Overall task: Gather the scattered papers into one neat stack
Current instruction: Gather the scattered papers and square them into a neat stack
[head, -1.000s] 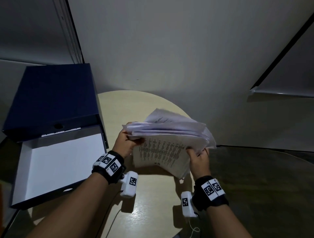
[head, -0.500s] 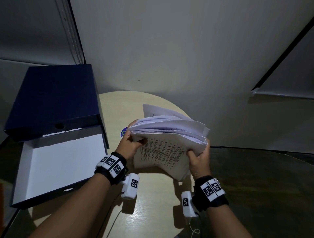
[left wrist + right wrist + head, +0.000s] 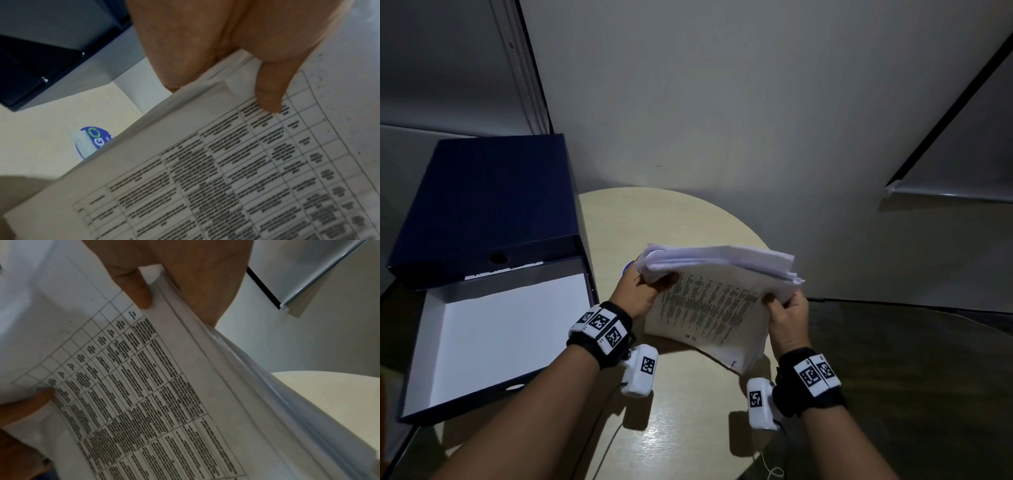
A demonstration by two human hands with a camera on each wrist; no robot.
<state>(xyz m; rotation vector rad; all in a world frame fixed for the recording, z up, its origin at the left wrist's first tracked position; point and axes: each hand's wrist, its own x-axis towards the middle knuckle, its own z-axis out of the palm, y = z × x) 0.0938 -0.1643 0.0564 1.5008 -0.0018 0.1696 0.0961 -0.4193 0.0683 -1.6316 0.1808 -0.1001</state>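
Note:
A thick bundle of printed papers stands tilted on its lower edge on the round beige table, its printed table facing me. My left hand grips the bundle's upper left corner, the thumb lying on the front sheet. My right hand grips the right side, its thumb pressed on the front sheet with the fingers behind. The top edges of the sheets lie nearly flush. The fingers behind the bundle are hidden.
An open dark blue box with a white inside sits at the left, its lid leaning back behind it. A blue round sticker lies on the table under the bundle's left corner. A wall rises close behind the table.
The sheets that stuck out unevenly at the top have been squared up; the bundle's top edges now line up. Both hands have kept their grips at the two sides.

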